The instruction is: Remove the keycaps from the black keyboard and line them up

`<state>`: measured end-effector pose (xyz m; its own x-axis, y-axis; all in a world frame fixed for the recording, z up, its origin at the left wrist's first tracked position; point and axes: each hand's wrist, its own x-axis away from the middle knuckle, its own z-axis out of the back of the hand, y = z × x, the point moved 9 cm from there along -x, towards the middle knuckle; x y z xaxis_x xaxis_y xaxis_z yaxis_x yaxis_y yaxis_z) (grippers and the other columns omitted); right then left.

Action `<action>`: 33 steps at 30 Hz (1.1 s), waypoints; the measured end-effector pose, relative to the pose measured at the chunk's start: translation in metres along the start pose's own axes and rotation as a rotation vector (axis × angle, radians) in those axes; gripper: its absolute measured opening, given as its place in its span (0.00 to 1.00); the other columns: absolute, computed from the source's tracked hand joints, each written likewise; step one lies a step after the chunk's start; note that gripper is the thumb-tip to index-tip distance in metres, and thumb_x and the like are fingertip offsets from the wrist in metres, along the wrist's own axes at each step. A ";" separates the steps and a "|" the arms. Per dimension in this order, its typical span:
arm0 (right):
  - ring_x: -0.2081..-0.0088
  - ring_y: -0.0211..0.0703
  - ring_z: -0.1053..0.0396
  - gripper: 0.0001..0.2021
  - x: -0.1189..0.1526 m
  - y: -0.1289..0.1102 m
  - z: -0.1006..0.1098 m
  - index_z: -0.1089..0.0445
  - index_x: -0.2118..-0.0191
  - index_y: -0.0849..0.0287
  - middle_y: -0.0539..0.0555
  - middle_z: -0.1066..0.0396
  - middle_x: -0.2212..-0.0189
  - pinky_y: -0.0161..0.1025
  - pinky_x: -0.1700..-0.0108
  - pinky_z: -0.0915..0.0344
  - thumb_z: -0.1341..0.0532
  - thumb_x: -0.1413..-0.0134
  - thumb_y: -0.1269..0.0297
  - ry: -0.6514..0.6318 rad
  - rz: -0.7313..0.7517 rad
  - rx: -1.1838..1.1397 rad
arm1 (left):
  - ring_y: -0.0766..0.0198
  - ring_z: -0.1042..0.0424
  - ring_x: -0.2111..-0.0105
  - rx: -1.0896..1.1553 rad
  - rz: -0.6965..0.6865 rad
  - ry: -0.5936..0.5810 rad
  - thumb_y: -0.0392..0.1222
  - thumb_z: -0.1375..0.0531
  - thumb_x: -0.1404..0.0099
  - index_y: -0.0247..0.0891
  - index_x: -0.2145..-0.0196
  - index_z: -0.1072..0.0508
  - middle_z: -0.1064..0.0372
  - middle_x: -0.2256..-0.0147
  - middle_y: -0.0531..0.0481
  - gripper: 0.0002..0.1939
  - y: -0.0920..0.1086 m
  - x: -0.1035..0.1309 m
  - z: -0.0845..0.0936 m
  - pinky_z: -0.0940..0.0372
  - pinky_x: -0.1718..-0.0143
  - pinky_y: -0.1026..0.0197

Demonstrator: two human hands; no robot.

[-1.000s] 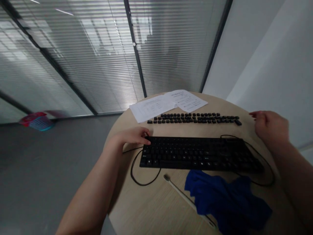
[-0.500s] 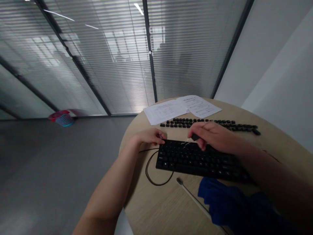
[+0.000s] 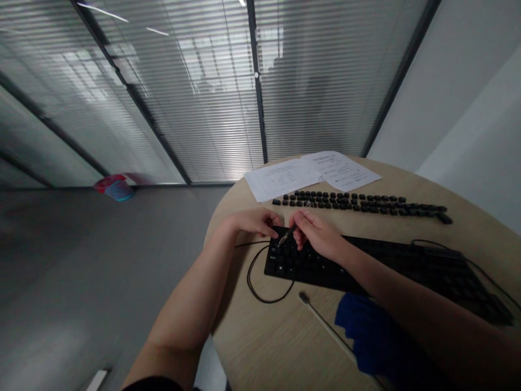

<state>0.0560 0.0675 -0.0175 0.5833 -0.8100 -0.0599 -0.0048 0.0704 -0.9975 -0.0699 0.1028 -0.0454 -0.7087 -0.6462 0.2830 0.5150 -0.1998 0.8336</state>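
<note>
A black keyboard lies on the round wooden table, partly covered by my right forearm. My left hand rests at its upper left corner, with curled fingers touching the edge. Over the keyboard's left end, my right hand is closed round a slim dark tool with a pale wire-like part sticking out above the fingers. The tool's lower tip points down at the keys near my left fingers. Beyond the keyboard, loose black keycaps stand in rows.
Printed papers lie at the table's far edge. A blue cloth and a long-handled brush are in front of the keyboard. A thin cable loops at its left. On the floor at the far left stands a red and blue basket.
My right hand has moved left along the keyboard and turned, so the tool's dark end now points down near my left hand. The view has shifted slightly.
</note>
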 end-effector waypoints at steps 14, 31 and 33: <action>0.72 0.43 0.33 0.14 0.011 -0.018 -0.019 0.35 0.61 0.53 0.47 0.35 0.76 0.38 0.66 0.38 0.49 0.26 0.52 -0.060 0.242 0.425 | 0.66 0.34 0.78 -0.023 0.065 0.013 0.47 0.29 0.43 0.37 0.60 0.22 0.32 0.76 0.55 0.16 -0.003 0.000 -0.002 0.42 0.76 0.63; 0.72 0.42 0.38 0.10 0.011 -0.032 -0.036 0.39 0.62 0.54 0.48 0.36 0.74 0.40 0.65 0.43 0.50 0.28 0.57 -0.092 0.273 0.574 | 0.66 0.33 0.79 -0.018 0.070 0.045 0.41 0.31 0.47 0.38 0.64 0.25 0.34 0.76 0.57 0.13 0.000 0.000 -0.001 0.42 0.77 0.64; 0.72 0.43 0.37 0.11 0.010 -0.031 -0.035 0.39 0.62 0.54 0.48 0.36 0.74 0.40 0.65 0.43 0.50 0.28 0.57 -0.090 0.273 0.564 | 0.66 0.33 0.78 -0.020 0.073 0.052 0.41 0.31 0.47 0.38 0.64 0.25 0.33 0.76 0.57 0.12 -0.001 0.000 -0.001 0.42 0.77 0.63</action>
<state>0.0337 0.0374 0.0115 0.6876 -0.6692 -0.2818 0.2511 0.5834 -0.7724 -0.0697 0.1028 -0.0464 -0.6433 -0.6968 0.3173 0.5741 -0.1648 0.8020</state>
